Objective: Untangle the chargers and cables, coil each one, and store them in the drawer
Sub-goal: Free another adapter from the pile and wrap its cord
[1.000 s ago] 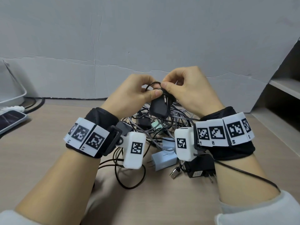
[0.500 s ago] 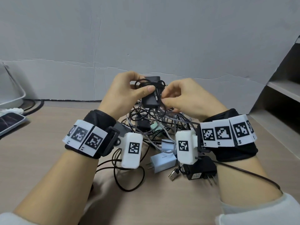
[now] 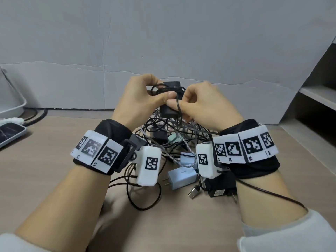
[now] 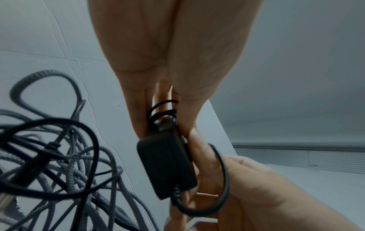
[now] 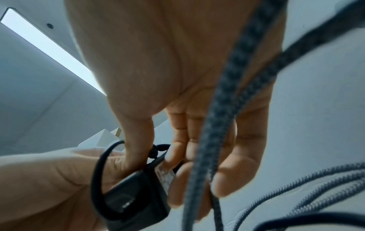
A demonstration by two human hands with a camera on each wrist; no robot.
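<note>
two hands meet on one black charger [image 3: 170,99], lifted above the tangle of cables [image 3: 169,135] near the back of the worktop [image 3: 54,160]. your left hand [image 3: 143,100] is curled round the block and the small loops of its thin black cord [image 3: 177,106], thumb pressing the turns against the casing; your right hand [image 3: 201,104] pinches that same cord just beside the block, with the other fingers tucked under it.

judge the block as rigid, light and smooth, so keep hold of its flat faces and not its corners. the cord looks soft and springy: the turns will likely pop open if the thumb lets go, so pin them as you wrap. take the cord close to the block, where you steer it best.

a grey braided cable [image 5: 223,125] hangs across your right palm, and other strands trail down into the heap, so the charger may not be free yet; a hard pull could drag the white plug [image 3: 181,177] or the black adapter [image 3: 218,188] along.

open room lies toward you on the bare worktop. a wall [image 3: 163,42] stands just behind the hands, shelves [image 3: 318,99] sit to the right, a phone [image 3: 11,133] well to the left. no drawer is in view.
</note>
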